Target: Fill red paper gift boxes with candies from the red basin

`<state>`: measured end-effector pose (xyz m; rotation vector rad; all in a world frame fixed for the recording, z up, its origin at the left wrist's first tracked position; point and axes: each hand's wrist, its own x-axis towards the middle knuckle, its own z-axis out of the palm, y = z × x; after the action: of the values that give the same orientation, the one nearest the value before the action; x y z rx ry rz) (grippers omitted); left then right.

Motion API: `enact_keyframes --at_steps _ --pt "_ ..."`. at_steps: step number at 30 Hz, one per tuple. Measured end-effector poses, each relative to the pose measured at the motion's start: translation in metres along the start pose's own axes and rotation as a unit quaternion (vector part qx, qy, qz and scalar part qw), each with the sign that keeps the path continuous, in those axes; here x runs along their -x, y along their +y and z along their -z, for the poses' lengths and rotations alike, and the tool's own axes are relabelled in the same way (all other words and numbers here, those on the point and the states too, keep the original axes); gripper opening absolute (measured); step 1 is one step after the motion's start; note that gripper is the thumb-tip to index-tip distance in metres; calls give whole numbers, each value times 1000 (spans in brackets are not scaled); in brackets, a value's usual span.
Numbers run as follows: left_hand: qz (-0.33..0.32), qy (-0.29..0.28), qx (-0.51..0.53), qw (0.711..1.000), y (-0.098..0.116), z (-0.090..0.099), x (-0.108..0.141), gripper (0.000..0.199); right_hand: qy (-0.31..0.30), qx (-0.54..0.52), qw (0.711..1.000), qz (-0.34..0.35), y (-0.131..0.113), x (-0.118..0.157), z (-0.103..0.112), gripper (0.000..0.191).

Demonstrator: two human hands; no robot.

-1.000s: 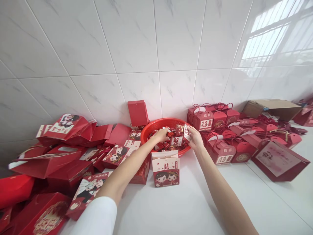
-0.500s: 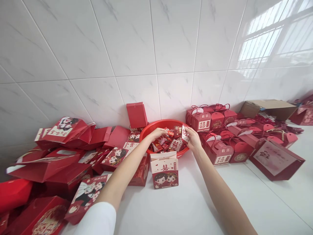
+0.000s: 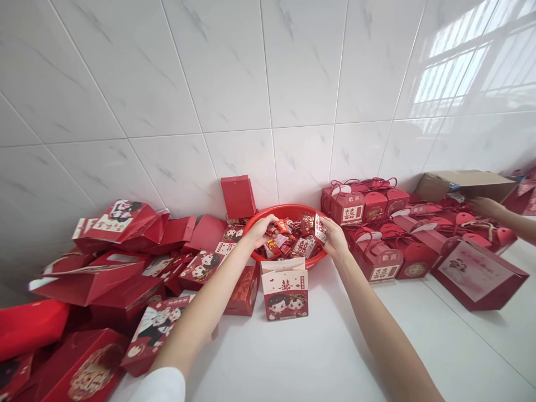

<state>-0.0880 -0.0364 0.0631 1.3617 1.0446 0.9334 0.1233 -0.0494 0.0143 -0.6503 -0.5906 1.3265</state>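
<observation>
A red plastic basket (image 3: 256, 219) full of small wrapped sweets (image 3: 288, 243) stands against the wall. Over its left side, my left hand (image 3: 262, 230) is closed on a red-wrapped candy (image 3: 282, 226). My right hand (image 3: 334, 237) is at the basket's right rim, its fingers closed on a small white-and-red packet (image 3: 320, 228) printed with red characters. Just in front of the basket, an open-topped gift box (image 3: 286, 296) with two cartoon figures stands upright on the white surface.
Many red gift boxes (image 3: 111, 293) are heaped on the left. Rows of red handled boxes (image 3: 379, 259) stand to the right, with a tilted dark-red box (image 3: 479, 273) before them. Another person's hand (image 3: 488, 207) is at a cardboard box (image 3: 481, 178). A tiled wall (image 3: 234, 156) rises behind.
The red-wrapped candy now shows more clearly at my left fingertips. Another person's hand has come in from the right. My right hand keeps its packet, and the view has shifted slightly.
</observation>
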Motion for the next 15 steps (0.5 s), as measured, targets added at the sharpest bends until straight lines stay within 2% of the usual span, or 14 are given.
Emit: enact_keyframes --at_steps 5,7,10,15 --pt "-59 -27 -5 998 28 -3 54 28 -12 16 1000 -18 -15 11 -10 17" --pt "-105 -60 -84 989 35 -3 78 29 -24 23 999 -26 -24 19 -16 17" --pt "-169 -54 -219 960 38 -5 109 26 -54 43 997 -30 -37 33 -26 20" --pt "-215 -69 -328 917 32 -11 133 25 -102 74 992 -31 -50 57 -41 28"
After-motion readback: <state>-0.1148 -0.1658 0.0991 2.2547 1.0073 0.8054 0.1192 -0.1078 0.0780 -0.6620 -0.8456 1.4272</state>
